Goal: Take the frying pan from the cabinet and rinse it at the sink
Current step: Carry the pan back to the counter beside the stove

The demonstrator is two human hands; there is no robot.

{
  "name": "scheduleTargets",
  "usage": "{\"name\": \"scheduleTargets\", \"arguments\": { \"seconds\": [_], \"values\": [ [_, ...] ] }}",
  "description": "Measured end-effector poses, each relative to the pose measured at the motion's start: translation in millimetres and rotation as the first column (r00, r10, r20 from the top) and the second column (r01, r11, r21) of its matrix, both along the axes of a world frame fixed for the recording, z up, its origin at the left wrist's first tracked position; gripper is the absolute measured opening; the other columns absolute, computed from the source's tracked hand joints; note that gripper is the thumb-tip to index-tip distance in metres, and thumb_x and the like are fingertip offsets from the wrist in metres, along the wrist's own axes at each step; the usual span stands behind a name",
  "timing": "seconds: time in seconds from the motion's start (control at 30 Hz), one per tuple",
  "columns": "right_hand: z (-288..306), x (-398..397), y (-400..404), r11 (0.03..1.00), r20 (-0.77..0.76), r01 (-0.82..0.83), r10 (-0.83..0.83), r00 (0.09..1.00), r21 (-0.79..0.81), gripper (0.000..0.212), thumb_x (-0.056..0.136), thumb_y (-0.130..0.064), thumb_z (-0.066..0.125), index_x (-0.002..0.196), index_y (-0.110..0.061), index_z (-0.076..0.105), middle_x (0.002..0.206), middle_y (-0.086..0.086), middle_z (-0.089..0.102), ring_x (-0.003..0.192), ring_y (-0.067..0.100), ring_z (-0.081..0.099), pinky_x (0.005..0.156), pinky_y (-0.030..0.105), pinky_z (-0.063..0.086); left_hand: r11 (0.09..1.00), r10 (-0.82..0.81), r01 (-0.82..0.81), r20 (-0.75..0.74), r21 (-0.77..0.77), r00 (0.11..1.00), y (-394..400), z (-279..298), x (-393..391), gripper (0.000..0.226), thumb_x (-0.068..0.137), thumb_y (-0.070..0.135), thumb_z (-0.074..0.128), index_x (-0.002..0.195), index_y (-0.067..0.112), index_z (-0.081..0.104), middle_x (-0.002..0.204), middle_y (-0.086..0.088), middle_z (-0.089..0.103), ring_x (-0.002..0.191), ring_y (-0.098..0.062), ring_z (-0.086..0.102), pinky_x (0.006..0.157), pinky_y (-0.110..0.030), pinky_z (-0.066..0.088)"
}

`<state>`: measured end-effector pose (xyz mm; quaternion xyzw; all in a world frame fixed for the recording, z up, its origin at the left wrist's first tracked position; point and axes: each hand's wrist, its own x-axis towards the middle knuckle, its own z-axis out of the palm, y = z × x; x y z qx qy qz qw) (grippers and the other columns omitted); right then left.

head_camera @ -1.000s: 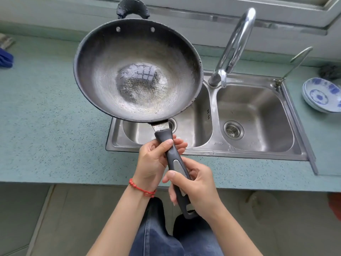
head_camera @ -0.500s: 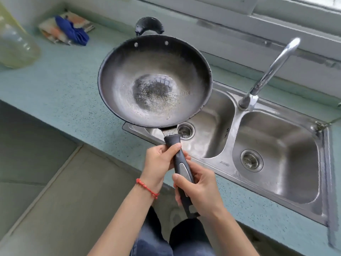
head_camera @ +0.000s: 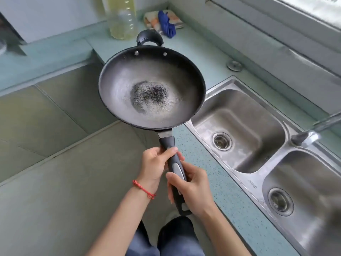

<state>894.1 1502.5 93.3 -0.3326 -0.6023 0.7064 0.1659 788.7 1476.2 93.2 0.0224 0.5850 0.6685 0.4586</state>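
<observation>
The dark frying pan (head_camera: pixel 151 87) is held level in the air, left of the sink and partly over the counter's front edge. Its worn centre looks speckled grey. A long black handle runs back toward me. My left hand (head_camera: pixel 156 163) grips the upper part of that handle. My right hand (head_camera: pixel 193 189) grips its lower end. The steel double sink (head_camera: pixel 243 174) lies to the right, both basins empty with drains showing. Only the blurred base of the tap (head_camera: pixel 304 137) is visible at the right edge.
The teal counter (head_camera: pixel 199 52) runs behind and beside the sink. A large plastic bottle (head_camera: pixel 121 15) of yellowish liquid and folded cloths (head_camera: pixel 164 21) stand at the back. A window sill is at the top right. Tiled floor (head_camera: pixel 55 182) spreads to the left.
The view has swung left. The pan has moved off the left basin to the left of the sink. Both hands keep their grip on the handle.
</observation>
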Motion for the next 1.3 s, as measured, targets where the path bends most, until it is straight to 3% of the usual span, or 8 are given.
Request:
{"name": "scheduleTargets", "arguments": {
  "seconds": [0.47, 0.7, 0.8, 0.93, 1.3],
  "values": [
    [6, -106, -165, 0.898, 0.062, -0.44, 0.438, 0.897, 0.018, 0.017, 0.076, -0.006, 0.055, 0.061, -0.005, 0.048, 0.046, 0.015, 0.054, 0.035, 0.023, 0.046, 0.041, 0.025, 0.04, 0.905, 0.425, -0.426, 0.047, -0.003, 0.904, -208, -10, -85, 0.015, 0.084, 0.0, 0.054, 0.07, -0.006, 0.057, 0.065, -0.017, 0.061, 0.049, -0.015, 0.066, 0.047, -0.022, 0.052],
    [11, -154, -240, 0.771, 0.059, -0.637, 0.634, 0.771, 0.031, 0.028, 0.081, -0.002, 0.057, 0.056, -0.012, 0.049, 0.045, 0.01, 0.055, 0.035, 0.023, 0.046, 0.04, 0.023, 0.039, 0.758, 0.651, -0.653, 0.059, 0.005, 0.757, -301, -8, -113, 0.015, 0.083, -0.002, 0.054, 0.069, -0.006, 0.057, 0.049, -0.005, 0.064, 0.048, -0.015, 0.066, 0.048, -0.021, 0.053],
    [12, -176, -265, 0.68, 0.064, -0.731, 0.729, 0.682, 0.046, 0.02, 0.079, -0.009, 0.059, 0.06, -0.007, 0.052, 0.046, 0.012, 0.055, 0.035, 0.024, 0.047, 0.04, 0.027, 0.04, 0.667, 0.744, -0.745, 0.052, 0.01, 0.667, -334, -6, -124, 0.016, 0.082, -0.002, 0.055, 0.067, -0.004, 0.058, 0.049, -0.003, 0.065, 0.048, -0.016, 0.065, 0.049, -0.022, 0.053],
    [14, -209, -296, 0.531, 0.081, -0.844, 0.84, 0.536, 0.072, 0.024, 0.082, -0.004, 0.058, 0.062, 0.006, 0.05, 0.046, 0.016, 0.056, 0.036, 0.025, 0.048, 0.042, 0.029, 0.042, 0.521, 0.853, -0.853, 0.016, 0.004, 0.521, -374, -6, -138, 0.02, 0.081, -0.001, 0.057, 0.061, 0.0, 0.061, 0.05, -0.003, 0.065, 0.05, -0.017, 0.065, 0.054, -0.024, 0.053],
    [18, -303, -374, 0.058, 0.066, -0.996, 0.996, 0.062, 0.065, 0.015, 0.082, 0.002, 0.057, 0.069, 0.008, 0.054, 0.051, 0.018, 0.055, 0.036, 0.024, 0.05, 0.041, 0.027, 0.044, 0.066, 0.998, -0.998, -0.012, -0.005, 0.066, -455, 5, -172, 0.016, 0.082, 0.001, 0.057, 0.068, -0.005, 0.062, 0.052, -0.006, 0.066, 0.051, -0.018, 0.064, 0.057, -0.024, 0.056]
  ]
}}
